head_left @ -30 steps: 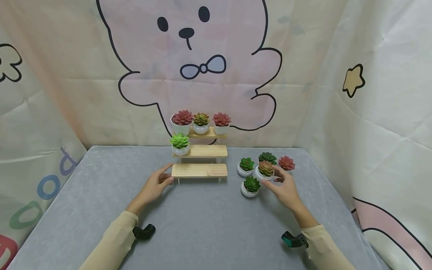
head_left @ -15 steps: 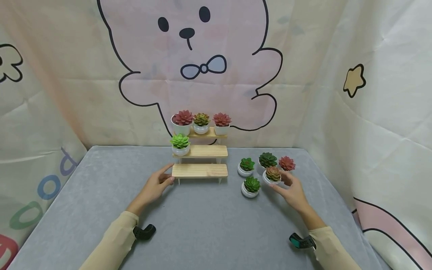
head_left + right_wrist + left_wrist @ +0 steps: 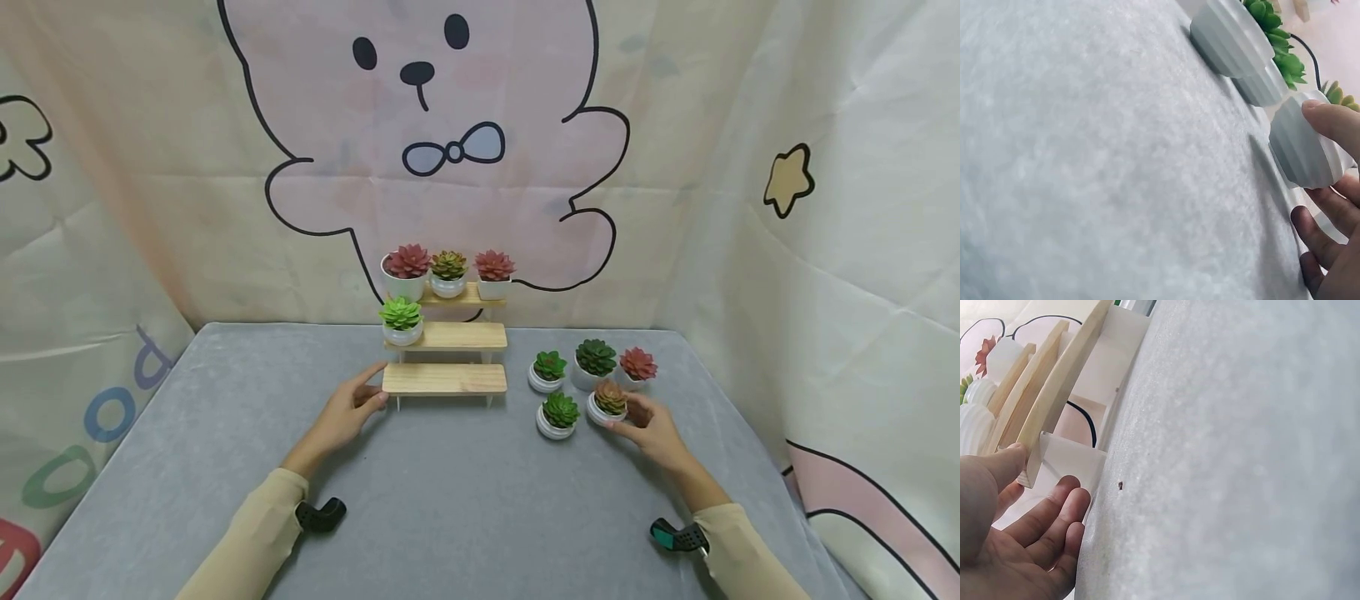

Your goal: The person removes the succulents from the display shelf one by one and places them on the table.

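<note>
A three-step wooden display stand [image 3: 444, 380] stands near the table's back edge. At the left end of its lowest step, my left hand [image 3: 341, 414] pinches the plank [image 3: 1054, 400] between thumb and index finger, the other fingers loosely bent below. My right hand [image 3: 658, 432] holds an orange-brown potted succulent [image 3: 609, 398] by its ribbed white pot [image 3: 1304, 140], thumb on one side and fingers on the other. The pot is upright, at or just above the cloth. Around it are a dark green succulent [image 3: 596, 358], a red one [image 3: 638, 365] and two green ones [image 3: 550, 367].
The top step carries a large red succulent [image 3: 406, 267], a yellow-green one [image 3: 448, 267] and another red one [image 3: 494, 271]. A bright green succulent [image 3: 402, 319] sits at the middle step's left end. A printed curtain [image 3: 690, 208] hangs behind the grey-covered table [image 3: 465, 508].
My right hand has moved the orange-brown succulent right and toward me, out from in front of the dark green one, and lowered it. My left hand has stayed on the stand.
</note>
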`<state>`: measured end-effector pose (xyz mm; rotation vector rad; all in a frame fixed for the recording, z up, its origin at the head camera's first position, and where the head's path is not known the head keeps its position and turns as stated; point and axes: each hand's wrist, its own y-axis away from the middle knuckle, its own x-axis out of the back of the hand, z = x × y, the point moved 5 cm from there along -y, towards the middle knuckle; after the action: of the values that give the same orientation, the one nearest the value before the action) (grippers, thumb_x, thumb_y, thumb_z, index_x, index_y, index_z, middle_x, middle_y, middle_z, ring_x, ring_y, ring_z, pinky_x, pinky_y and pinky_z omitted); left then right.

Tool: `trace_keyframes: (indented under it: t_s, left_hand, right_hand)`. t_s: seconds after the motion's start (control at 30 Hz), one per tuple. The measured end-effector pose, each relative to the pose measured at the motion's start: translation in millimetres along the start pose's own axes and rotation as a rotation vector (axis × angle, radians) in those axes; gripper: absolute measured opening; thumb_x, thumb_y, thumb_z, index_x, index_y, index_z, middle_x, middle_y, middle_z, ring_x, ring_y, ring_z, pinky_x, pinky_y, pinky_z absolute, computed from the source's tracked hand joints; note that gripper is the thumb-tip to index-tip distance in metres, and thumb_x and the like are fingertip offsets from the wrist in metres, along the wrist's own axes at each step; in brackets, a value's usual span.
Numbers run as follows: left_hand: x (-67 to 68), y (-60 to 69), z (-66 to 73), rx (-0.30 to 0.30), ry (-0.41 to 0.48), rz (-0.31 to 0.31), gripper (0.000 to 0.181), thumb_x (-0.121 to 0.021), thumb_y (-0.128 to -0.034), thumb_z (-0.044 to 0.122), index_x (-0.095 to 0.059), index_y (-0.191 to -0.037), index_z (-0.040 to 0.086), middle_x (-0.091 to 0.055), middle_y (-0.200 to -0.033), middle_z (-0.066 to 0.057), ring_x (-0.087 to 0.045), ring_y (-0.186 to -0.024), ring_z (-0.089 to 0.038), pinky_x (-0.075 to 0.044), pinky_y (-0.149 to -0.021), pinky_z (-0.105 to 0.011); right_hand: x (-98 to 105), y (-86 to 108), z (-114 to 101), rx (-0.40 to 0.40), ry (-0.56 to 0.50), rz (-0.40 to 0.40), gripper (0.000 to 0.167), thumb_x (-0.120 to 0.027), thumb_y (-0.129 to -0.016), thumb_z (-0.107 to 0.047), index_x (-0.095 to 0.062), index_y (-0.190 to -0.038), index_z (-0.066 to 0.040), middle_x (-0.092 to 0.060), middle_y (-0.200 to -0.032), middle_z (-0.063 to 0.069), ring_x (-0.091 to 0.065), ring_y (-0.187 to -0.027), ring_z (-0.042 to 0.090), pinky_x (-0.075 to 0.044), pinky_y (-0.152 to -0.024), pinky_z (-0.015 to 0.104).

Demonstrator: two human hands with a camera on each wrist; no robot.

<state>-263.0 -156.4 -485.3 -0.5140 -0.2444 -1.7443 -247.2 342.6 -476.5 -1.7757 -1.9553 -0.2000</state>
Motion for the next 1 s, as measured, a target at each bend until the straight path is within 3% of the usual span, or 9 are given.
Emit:
trace_keyframes:
  t_s: [0.2, 0.3, 0.63, 1.0]
  left_hand:
    - [-0.2, 1.3, 0.3, -0.005, 0.011, -0.002, 0.058, -0.057, -0.1042, 0.014, -0.036, -0.157, 0.005, -0.066, -0.127, -0.032, -0.072, -0.105, -0.036, -0.057, -0.088, -0.046]
    - [-0.1, 1.3, 0.1, -0.007, 0.009, 0.001, 0.057, -0.057, -0.1041, 0.014, -0.036, -0.157, 0.005, -0.066, -0.127, -0.032, -0.072, -0.105, -0.035, -0.057, -0.088, -0.045]
    - [0.6, 0.4, 2.4, -0.009, -0.004, 0.018, 0.057, -0.057, -0.1040, 0.014, -0.036, -0.157, 0.006, -0.066, -0.126, -0.032, -0.072, -0.104, -0.036, -0.057, -0.087, -0.046]
    - [0.8, 1.3, 2.6, -0.001, -0.018, 0.016, 0.057, -0.057, -0.1041, 0.014, -0.036, -0.157, 0.007, -0.065, -0.126, -0.032, -0.072, -0.105, -0.036, -0.057, -0.086, -0.047]
  right_hand:
    - [-1, 0.9, 5, -0.065, 0.040, -0.018, 0.053, -0.077, -0.087, 0.000, -0.054, -0.133, 0.014, -0.067, -0.127, 0.015, -0.054, -0.105, -0.018, -0.048, -0.088, 0.010]
    - [-1, 1.1, 5, -0.067, 0.061, -0.034, 0.054, -0.077, -0.087, -0.001, -0.053, -0.134, 0.014, -0.063, -0.131, 0.026, -0.053, -0.104, -0.019, -0.048, -0.088, 0.010]
    - [0, -0.6, 5, -0.034, 0.101, -0.078, 0.054, -0.076, -0.088, -0.002, -0.053, -0.134, 0.014, -0.059, -0.133, 0.033, -0.048, -0.108, -0.021, -0.043, -0.092, 0.007]
    - [1, 0.5, 12, -0.049, 0.105, -0.105, 0.055, -0.075, -0.090, -0.006, -0.052, -0.136, 0.012, -0.055, -0.138, 0.034, -0.043, -0.111, -0.024, -0.034, -0.097, 0.002]
